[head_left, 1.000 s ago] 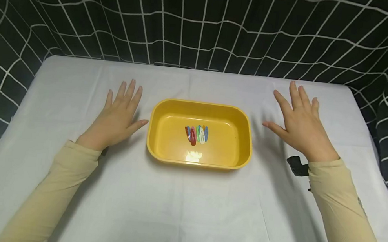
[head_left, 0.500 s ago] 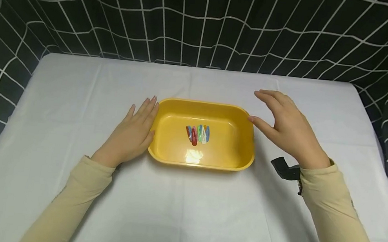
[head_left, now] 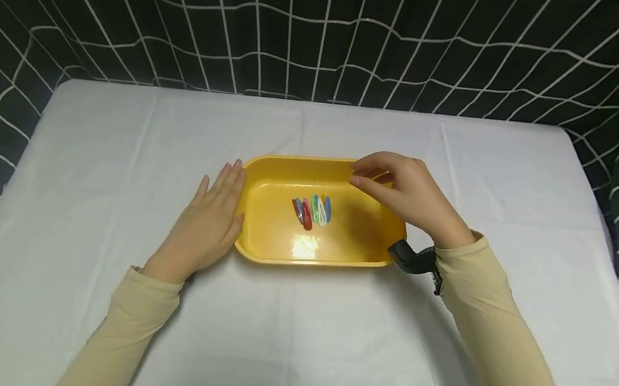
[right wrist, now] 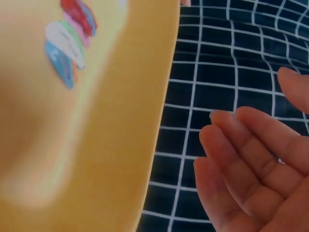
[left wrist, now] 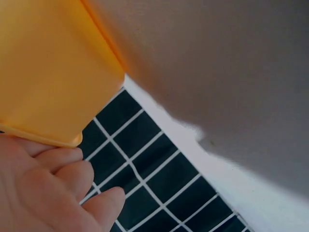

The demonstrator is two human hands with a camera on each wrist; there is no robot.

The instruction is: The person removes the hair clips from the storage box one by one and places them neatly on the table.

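Observation:
A yellow rectangular tray stands in the middle of the white table, slightly turned. Several coloured snap hair clips, red, blue, pink, green, white and orange, lie side by side on its bottom. My left hand lies along the tray's left end, fingers straight and fingertips right at the rim. The left wrist view shows its fingers against the outer side, under the lip. My right hand hovers over the tray's right part, thumb and fingers apart and bent, holding nothing. In the right wrist view its fingers are loosely bent.
A white cloth covers the table. Behind and beside it hangs dark fabric with a white grid. A black wrist mount at the right cuff overlaps the tray's right corner.
My left hand has moved right to the tray's left end, fingers drawn together. The right hand has come left over the tray, its spread fingers now bent. The tray has turned slightly.

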